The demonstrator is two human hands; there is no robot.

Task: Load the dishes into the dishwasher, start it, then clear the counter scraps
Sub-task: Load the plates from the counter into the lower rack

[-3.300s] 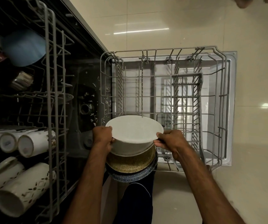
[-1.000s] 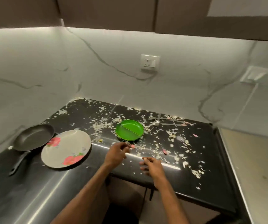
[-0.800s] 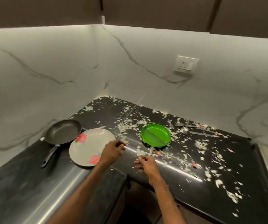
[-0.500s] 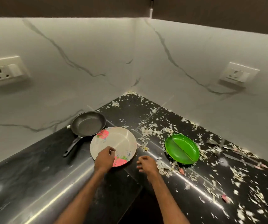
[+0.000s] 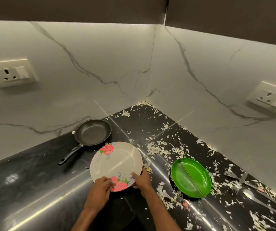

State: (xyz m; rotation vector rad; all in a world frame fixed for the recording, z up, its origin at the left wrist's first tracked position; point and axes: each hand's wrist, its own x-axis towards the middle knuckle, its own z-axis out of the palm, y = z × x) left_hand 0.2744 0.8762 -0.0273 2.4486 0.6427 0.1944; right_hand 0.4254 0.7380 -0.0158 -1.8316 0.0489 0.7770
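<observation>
Grasp on the floral plate (image 5: 115, 162): the plate is lying flat on the black table (image 5: 34, 189), directly ahead of the person and close to the front edge. Both hands are taking hold of its near rim. The left hand (image 5: 100, 189) is gripping the near-left edge, its fingers curling over the rose print on the upper face. The right hand (image 5: 141, 180) is gripping the near-right edge, its thumb pressing on top and its other fingers passing out of sight below the rim. Being round, the plate is offering no long axis. The relation governing the lift is that the plate is extending away from both hands, which are sitting about equally near, so most of its weight is lying forward of the grip. A level lift and then a pull toward the body is looking like the fitting move. Just beside the far-left rim a black frying pan (image 5: 92, 131) is sitting, its handle pointing to the near left; whether pan and plate are touching cannot be told. To the right, vegetable scraps (image 5: 160, 150) are littering the table, some lying just beside the plate's edge, and a green plate (image 5: 190, 177) is resting among them, well apart. Farther right, forks (image 5: 230, 175) and a spoon (image 5: 249, 194) are lying in the scraps.
</observation>
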